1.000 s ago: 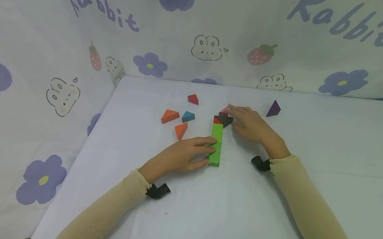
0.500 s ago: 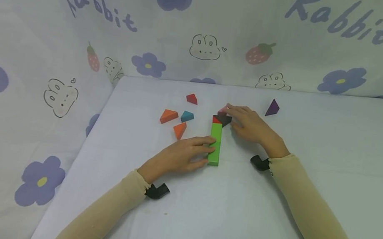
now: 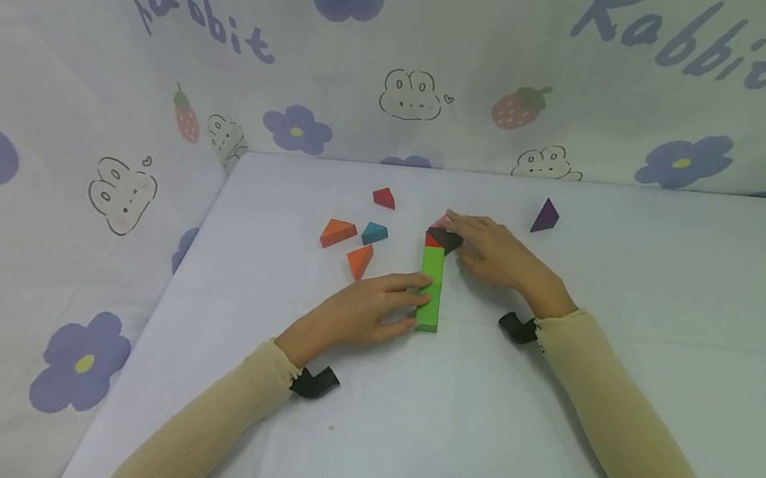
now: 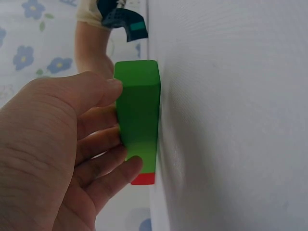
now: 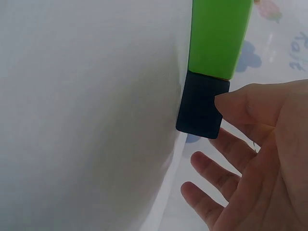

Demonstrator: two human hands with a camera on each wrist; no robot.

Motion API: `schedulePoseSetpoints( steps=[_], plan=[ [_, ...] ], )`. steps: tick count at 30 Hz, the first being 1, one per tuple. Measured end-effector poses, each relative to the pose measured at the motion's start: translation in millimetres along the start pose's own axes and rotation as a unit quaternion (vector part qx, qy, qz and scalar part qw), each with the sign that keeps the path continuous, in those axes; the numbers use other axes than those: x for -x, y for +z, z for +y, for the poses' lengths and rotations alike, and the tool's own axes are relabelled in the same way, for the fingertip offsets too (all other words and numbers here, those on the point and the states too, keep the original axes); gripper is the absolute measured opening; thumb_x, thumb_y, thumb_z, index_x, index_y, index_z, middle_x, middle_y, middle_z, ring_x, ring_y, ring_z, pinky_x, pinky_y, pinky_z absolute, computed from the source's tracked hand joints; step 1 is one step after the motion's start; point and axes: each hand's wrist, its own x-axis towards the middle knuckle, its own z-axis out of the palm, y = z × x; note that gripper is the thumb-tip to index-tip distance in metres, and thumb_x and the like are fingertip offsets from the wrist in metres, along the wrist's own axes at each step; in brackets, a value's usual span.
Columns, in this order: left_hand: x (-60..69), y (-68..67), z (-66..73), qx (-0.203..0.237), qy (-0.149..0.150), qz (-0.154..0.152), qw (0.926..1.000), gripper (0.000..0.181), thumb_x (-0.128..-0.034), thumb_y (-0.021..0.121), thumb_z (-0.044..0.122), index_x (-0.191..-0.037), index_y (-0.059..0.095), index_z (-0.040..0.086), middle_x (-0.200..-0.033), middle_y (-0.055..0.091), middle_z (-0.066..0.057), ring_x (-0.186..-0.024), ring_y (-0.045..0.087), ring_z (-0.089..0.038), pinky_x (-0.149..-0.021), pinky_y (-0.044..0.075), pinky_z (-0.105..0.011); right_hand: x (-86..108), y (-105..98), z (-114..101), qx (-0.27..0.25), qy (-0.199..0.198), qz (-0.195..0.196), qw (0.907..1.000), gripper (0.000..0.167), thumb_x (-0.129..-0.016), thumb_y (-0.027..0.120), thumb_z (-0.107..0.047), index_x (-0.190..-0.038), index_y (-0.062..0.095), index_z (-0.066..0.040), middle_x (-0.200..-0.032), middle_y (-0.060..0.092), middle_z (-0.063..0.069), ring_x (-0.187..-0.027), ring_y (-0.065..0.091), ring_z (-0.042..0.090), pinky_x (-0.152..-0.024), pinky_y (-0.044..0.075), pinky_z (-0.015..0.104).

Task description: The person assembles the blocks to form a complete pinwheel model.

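Two green blocks (image 3: pixel 435 263) lie end to end as one bar in the head view. Along the bar's left side rests my left hand (image 3: pixel 362 307), its nearly straight fingers touching it. A small red triangular piece (image 3: pixel 432 241) and a dark triangular block (image 3: pixel 450 240) sit at the bar's far end. Just beyond them, a pink block (image 3: pixel 440 221) is partly covered by the fingertips of my right hand (image 3: pixel 498 254). In the right wrist view, that thumb touches the dark block (image 5: pixel 198 108), while the other fingers stay loosely extended.
Left of the bar lie two orange blocks (image 3: pixel 338 233), a blue block (image 3: pixel 374 233) and a red block (image 3: pixel 384 198). A purple triangular block (image 3: pixel 546 216) is at the back right. The patterned cloth (image 3: pixel 423 43) rises behind the white table surface (image 3: pixel 439 451).
My right fingertips have moved slightly left and nearer, and the pink block has shifted the same way against the dark block. My left hand has stayed on the green bar.
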Motion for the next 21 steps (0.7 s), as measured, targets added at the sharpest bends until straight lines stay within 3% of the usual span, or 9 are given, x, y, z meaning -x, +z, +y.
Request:
schedulePoseSetpoints(
  steps=[21],
  plan=[
    [-0.5,0.2,0.6,0.001,-0.001,0.001,1.0,0.04,-0.0906,0.07,0.023,-0.127,0.066,0.007,-0.143,0.055,-0.007,-0.135,0.05,-0.018,-0.11,0.043,-0.03,2.0,-3.1,-3.1,-0.003,-0.013,-0.007,0.9999,0.055,-0.096,0.054,-0.004,-0.148,0.043,-0.016,-0.158,0.034,0.008,-0.143,0.035,0.035,-0.117,0.027,0.057]
  ],
)
